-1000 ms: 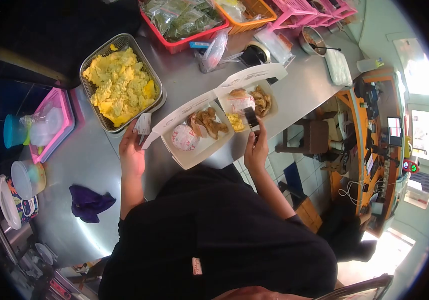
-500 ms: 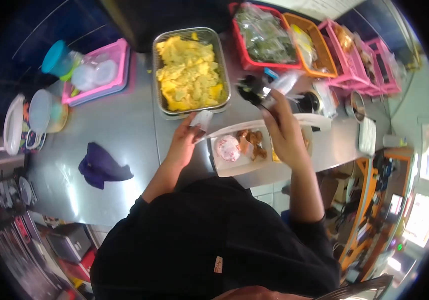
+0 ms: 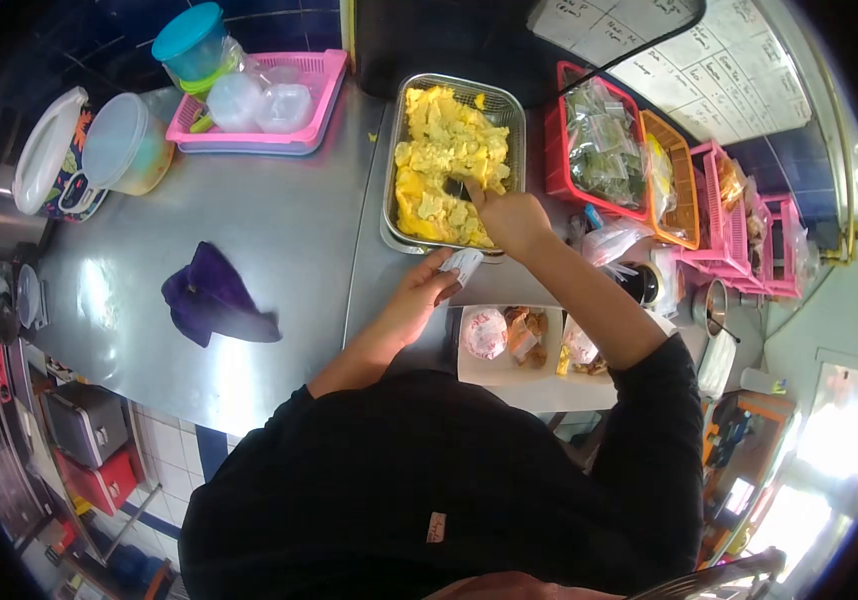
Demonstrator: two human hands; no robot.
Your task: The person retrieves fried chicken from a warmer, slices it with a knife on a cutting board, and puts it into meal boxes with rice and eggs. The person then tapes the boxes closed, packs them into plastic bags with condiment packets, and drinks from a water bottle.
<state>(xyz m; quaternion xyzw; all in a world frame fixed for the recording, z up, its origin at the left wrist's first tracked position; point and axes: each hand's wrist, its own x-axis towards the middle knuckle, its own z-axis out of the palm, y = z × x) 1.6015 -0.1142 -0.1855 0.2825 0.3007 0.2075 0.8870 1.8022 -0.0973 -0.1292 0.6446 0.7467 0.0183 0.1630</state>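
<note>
My right hand [image 3: 511, 222] is closed on a black spoon-like utensil [image 3: 459, 188], whose dark end is sunk in the yellow scrambled egg [image 3: 444, 215]. The egg fills much of a metal mesh-sided tray [image 3: 389, 190]. Just below the tray's near edge, my left hand [image 3: 417, 300] pinches a small white paper packet [image 3: 464, 266], its exact kind unclear. To the right of that hand sits an open white food box [image 3: 499, 372], holding round paper-wrapped bundles [image 3: 485, 334] and brown fried pieces [image 3: 526, 335]. My right forearm passes above a second box portion and partly hides it.
A purple cloth [image 3: 211, 295] lies on the steel counter [image 3: 299, 220]. Behind left are a pink tray [image 3: 324, 95] of plastic tubs and a lidded container [image 3: 124, 150]. At right stand a red basket [image 3: 557, 165] of bagged greens, an orange basket [image 3: 684, 200] and pink racks [image 3: 724, 225].
My right hand has moved from above the food box leftward and forward into the egg tray, with the black utensil. My left hand keeps the white packet near the tray. The camera view has shifted.
</note>
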